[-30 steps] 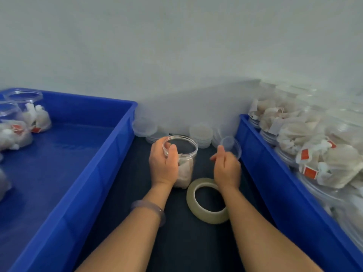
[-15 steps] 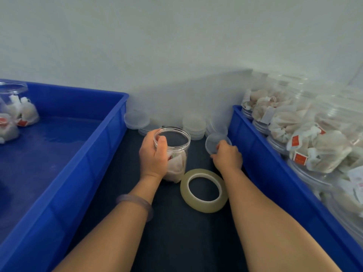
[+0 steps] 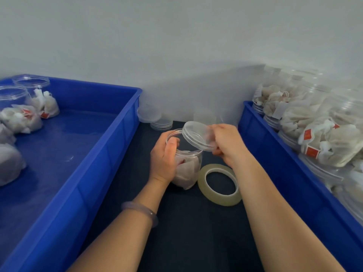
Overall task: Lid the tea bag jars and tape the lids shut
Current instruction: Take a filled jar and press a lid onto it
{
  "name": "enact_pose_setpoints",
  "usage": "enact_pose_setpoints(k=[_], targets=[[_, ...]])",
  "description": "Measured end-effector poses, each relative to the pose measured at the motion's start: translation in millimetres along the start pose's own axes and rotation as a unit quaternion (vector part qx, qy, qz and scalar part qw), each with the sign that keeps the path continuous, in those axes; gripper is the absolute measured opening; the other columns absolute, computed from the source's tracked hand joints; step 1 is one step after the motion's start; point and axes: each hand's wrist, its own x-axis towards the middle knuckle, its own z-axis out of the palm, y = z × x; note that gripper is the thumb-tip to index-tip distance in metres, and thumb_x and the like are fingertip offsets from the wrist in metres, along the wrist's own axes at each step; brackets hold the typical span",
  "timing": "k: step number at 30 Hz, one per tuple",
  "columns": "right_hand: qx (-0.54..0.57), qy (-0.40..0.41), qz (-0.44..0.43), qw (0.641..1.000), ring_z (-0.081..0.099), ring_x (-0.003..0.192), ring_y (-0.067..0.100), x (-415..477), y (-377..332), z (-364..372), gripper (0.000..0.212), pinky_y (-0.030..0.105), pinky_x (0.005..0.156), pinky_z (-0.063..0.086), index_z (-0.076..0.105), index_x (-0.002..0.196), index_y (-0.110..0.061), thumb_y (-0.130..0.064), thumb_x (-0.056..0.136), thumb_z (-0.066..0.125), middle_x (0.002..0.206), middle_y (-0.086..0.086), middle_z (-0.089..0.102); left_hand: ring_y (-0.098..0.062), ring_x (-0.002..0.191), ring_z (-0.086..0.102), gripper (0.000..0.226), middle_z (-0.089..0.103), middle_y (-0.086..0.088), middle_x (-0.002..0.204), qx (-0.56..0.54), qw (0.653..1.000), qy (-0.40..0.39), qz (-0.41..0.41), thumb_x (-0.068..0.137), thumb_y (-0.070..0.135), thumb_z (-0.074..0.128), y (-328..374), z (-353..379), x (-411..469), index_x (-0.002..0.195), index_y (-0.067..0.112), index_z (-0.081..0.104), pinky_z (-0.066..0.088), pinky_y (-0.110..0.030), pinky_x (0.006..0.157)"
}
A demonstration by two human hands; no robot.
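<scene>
Clear plastic tea bag jar point(image 3: 187, 163) is gripped upright by left hand point(image 3: 164, 160). Translucent round lid point(image 3: 197, 135) is pinched tilted by right hand point(image 3: 228, 143), its low edge at the jar mouth. Cross-threading is likely unless the lid is levelled. Clear tape roll point(image 3: 218, 184) lies below right hand.

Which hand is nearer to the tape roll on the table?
Right. The right hand, holding the lid, is just above the far edge of the tape roll; the left hand grips the jar, which stands between it and the roll.
</scene>
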Motion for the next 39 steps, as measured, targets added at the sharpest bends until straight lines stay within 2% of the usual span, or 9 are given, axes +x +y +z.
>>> enact_pose_setpoints(k=[3,7,10,13,18,22,29,34,39], targets=[[-0.153,0.017,-0.101,0.983,0.055,0.077,0.011,-3.7,8.3,8.3,0.023,0.019,0.063,0.045,0.064,0.089,-0.018,-0.011,0.098,0.043,0.084,-0.007,0.059,-0.018,0.095,0.060,0.044,0.064,0.000,0.094,-0.041,0.999,0.002,-0.027,0.072,0.058,0.030,3.0,-2.7,-9.3,0.095,0.035,0.060,0.049,-0.044,0.091],[-0.109,-0.011,-0.263,0.959,0.057,0.098,-0.007,-24.9,4.3,12.8,0.042,0.001,0.084,0.039,0.068,0.112,-0.017,0.006,0.091,0.039,0.104,-0.016,0.064,-0.021,0.102,0.063,0.064,0.069,-0.006,0.103,-0.071,0.994,-0.015,-0.082,0.077,0.067,0.031,9.8,-2.1,-14.9,0.107,0.022,0.065,0.050,-0.044,0.092],[-0.146,-0.091,-0.276,0.946,0.050,0.113,-0.003,-39.5,-1.7,21.7,0.027,0.006,0.089,0.035,0.070,0.112,-0.009,-0.019,0.094,0.052,0.121,-0.005,0.064,-0.016,0.092,0.070,0.075,0.074,-0.005,0.093,-0.165,0.977,-0.018,-0.130,0.085,0.071,0.022,13.3,-1.7,-17.4,0.105,0.014,0.067,0.056,-0.031,0.077],[-0.274,-0.132,-0.338,0.891,0.027,0.123,-0.012,-48.0,2.7,18.8,0.069,0.010,0.101,0.023,0.058,0.127,-0.008,-0.053,0.076,0.071,0.136,-0.005,0.052,-0.013,0.087,0.071,0.080,0.075,-0.004,0.088,-0.197,0.971,-0.016,-0.134,0.074,0.070,0.020,12.8,-5.4,-23.6,0.101,0.013,0.068,0.054,-0.020,0.062],[-0.228,-0.139,-0.311,0.912,0.039,0.111,-0.014,-57.2,14.5,14.5,0.075,-0.001,0.092,0.029,0.054,0.135,-0.023,-0.042,0.067,0.082,0.124,-0.023,0.047,-0.013,0.087,0.069,0.068,0.074,0.003,0.082,-0.143,0.982,0.026,-0.125,0.099,0.053,0.011,8.2,-8.5,-35.2,0.078,0.036,0.073,0.053,-0.026,0.076],[-0.209,-0.109,-0.320,0.918,0.048,0.118,-0.002,-61.9,19.8,22.0,0.062,0.019,0.102,0.038,0.062,0.127,-0.026,-0.035,0.070,0.081,0.129,-0.013,0.052,0.003,0.062,0.063,0.065,0.068,0.014,0.063,-0.080,0.987,0.091,-0.109,0.104,0.040,0.014,12.4,-6.0,-40.2,0.068,0.030,0.067,0.042,-0.008,0.053],[-0.329,0.066,-0.270,0.903,0.040,0.126,0.018,-85.2,23.0,49.5,0.082,0.027,0.096,0.035,0.049,0.139,-0.024,-0.071,0.072,0.053,0.142,-0.003,0.043,0.005,0.057,0.058,0.046,0.064,0.023,0.061,-0.008,0.990,0.121,-0.067,0.104,0.023,0.030,15.3,-2.5,-44.2,0.068,0.029,0.059,0.040,-0.010,0.048],[-0.436,-0.070,-0.222,0.870,0.029,0.133,0.025,-97.1,4.1,23.7,0.082,0.034,0.102,0.034,0.025,0.150,-0.022,-0.066,0.083,0.044,0.147,0.006,0.025,0.001,0.049,0.056,0.059,0.062,0.012,0.051,-0.026,0.987,0.122,-0.100,0.104,0.027,0.024,15.0,-5.5,-41.4,0.058,0.023,0.060,0.040,-0.013,0.045],[-0.537,-0.003,-0.213,0.816,0.054,0.096,0.019,-101.5,-17.7,0.0,0.063,0.030,0.056,0.033,0.057,0.100,-0.027,-0.078,0.064,0.061,0.101,-0.007,0.057,0.004,0.056,0.061,0.058,0.065,0.012,0.054,-0.049,0.989,0.109,-0.082,0.105,0.024,0.023,14.8,-5.3,-43.1,0.064,0.024,0.066,0.041,-0.007,0.053]])
